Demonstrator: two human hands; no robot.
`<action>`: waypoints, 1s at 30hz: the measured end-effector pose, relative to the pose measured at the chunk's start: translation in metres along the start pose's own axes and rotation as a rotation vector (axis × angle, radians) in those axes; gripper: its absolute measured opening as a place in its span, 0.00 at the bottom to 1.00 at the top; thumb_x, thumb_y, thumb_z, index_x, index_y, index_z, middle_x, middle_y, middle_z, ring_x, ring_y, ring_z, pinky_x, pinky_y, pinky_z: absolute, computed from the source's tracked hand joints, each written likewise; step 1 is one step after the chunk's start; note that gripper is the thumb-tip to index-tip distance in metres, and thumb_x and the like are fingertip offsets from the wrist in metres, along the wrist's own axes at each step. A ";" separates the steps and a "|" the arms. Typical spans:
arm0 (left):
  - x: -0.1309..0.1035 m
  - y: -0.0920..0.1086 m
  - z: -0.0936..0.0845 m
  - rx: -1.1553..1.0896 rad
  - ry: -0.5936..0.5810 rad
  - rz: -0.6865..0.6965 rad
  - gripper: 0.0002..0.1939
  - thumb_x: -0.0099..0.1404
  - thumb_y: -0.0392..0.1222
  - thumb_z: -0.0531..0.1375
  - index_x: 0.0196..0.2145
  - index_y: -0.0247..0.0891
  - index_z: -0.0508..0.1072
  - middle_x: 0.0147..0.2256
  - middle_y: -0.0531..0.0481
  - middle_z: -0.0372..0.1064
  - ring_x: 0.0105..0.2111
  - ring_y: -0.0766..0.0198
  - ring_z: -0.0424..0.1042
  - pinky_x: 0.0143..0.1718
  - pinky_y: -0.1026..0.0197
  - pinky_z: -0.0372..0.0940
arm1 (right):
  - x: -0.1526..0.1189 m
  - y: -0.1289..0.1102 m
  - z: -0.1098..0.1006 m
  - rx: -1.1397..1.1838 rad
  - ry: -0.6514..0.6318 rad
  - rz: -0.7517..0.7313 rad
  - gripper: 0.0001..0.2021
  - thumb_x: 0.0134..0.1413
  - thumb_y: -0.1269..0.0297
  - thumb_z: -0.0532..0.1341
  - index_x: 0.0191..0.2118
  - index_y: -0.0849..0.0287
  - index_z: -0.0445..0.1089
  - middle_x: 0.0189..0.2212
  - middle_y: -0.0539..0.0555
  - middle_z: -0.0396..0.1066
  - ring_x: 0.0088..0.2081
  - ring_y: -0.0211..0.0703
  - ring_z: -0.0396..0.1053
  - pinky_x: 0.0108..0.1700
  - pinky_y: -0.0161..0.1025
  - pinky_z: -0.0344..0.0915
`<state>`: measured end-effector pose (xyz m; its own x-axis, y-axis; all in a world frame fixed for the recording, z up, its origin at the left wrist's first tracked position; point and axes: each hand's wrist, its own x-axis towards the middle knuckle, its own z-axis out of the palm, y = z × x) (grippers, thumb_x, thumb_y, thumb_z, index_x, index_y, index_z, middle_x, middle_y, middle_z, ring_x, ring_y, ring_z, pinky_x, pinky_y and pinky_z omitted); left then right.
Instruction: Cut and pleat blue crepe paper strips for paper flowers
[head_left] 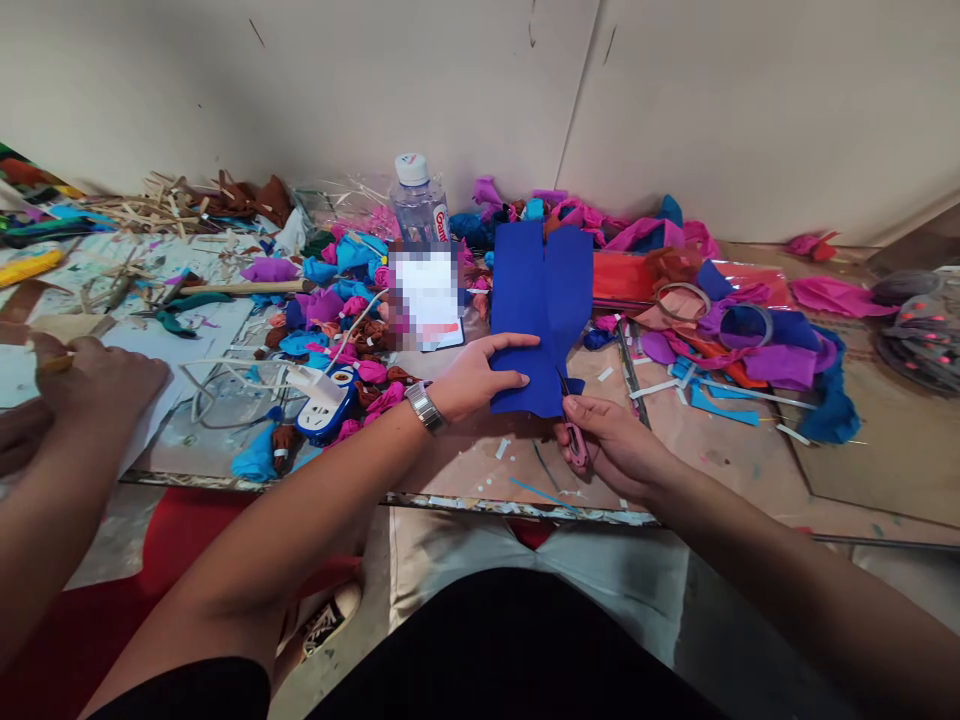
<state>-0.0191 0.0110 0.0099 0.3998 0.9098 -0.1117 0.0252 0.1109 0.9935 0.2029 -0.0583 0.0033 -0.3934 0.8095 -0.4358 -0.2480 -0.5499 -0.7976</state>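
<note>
A dark blue sheet lies near the table's middle, with a long cut running up it that parts off a strip on the right. My left hand, wearing a metal watch, rests on the sheet's lower left with thumb and forefinger spread and pressing on it. Pink-handled scissors are gripped in my right hand at the sheet's lower right edge. Their blades reach into the cut, next to a small blue flap.
Behind the sheet stand a clear bottle and a blurred phone. A blue power strip with white cables lies left. Coloured crepe paper and tape rolls lie right. Another person's hand holds something at far left.
</note>
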 end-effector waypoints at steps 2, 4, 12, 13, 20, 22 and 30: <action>0.001 -0.001 -0.001 0.010 -0.005 0.010 0.33 0.56 0.34 0.68 0.60 0.38 0.74 0.56 0.41 0.73 0.43 0.60 0.75 0.44 0.57 0.73 | 0.000 0.001 0.000 0.007 0.008 0.002 0.20 0.53 0.48 0.73 0.31 0.60 0.70 0.23 0.48 0.72 0.18 0.34 0.67 0.16 0.31 0.61; 0.002 -0.003 -0.001 0.023 -0.005 0.026 0.33 0.56 0.34 0.69 0.60 0.39 0.74 0.57 0.40 0.73 0.45 0.59 0.75 0.46 0.56 0.73 | 0.000 0.001 0.000 0.020 0.018 -0.008 0.20 0.52 0.47 0.73 0.33 0.60 0.71 0.24 0.49 0.73 0.19 0.35 0.68 0.16 0.31 0.63; 0.000 -0.007 -0.001 0.032 -0.035 0.078 0.34 0.57 0.35 0.70 0.61 0.39 0.73 0.60 0.39 0.71 0.52 0.53 0.74 0.53 0.51 0.73 | -0.003 -0.002 -0.001 0.019 0.022 -0.035 0.20 0.53 0.48 0.74 0.34 0.61 0.72 0.24 0.51 0.74 0.21 0.35 0.69 0.19 0.30 0.65; 0.000 -0.007 -0.001 0.030 -0.041 0.080 0.34 0.57 0.35 0.70 0.62 0.39 0.73 0.60 0.39 0.71 0.52 0.53 0.74 0.53 0.50 0.73 | -0.003 -0.003 -0.001 0.016 0.022 -0.033 0.20 0.53 0.48 0.73 0.33 0.61 0.72 0.24 0.51 0.74 0.21 0.35 0.68 0.19 0.30 0.65; -0.001 -0.005 -0.001 0.018 -0.052 0.052 0.35 0.57 0.36 0.70 0.63 0.39 0.71 0.57 0.38 0.73 0.50 0.52 0.76 0.51 0.48 0.74 | 0.000 -0.007 0.001 0.014 0.052 -0.016 0.21 0.50 0.47 0.75 0.33 0.60 0.72 0.23 0.51 0.74 0.20 0.35 0.68 0.18 0.30 0.63; -0.001 -0.004 -0.001 0.011 -0.047 0.048 0.35 0.57 0.36 0.70 0.62 0.39 0.72 0.57 0.38 0.73 0.49 0.53 0.76 0.51 0.48 0.74 | 0.000 -0.008 0.000 0.019 0.059 -0.017 0.21 0.49 0.48 0.76 0.33 0.60 0.72 0.23 0.51 0.74 0.20 0.35 0.68 0.19 0.30 0.63; -0.002 -0.004 0.001 -0.002 -0.043 0.051 0.35 0.57 0.36 0.70 0.63 0.39 0.71 0.58 0.38 0.73 0.49 0.53 0.76 0.52 0.48 0.74 | -0.002 -0.010 -0.001 0.008 0.047 -0.018 0.21 0.49 0.47 0.76 0.33 0.60 0.72 0.23 0.50 0.74 0.20 0.34 0.68 0.19 0.30 0.63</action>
<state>-0.0194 0.0079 0.0062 0.4396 0.8962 -0.0600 0.0018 0.0659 0.9978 0.2067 -0.0539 0.0116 -0.3472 0.8278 -0.4407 -0.2618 -0.5368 -0.8021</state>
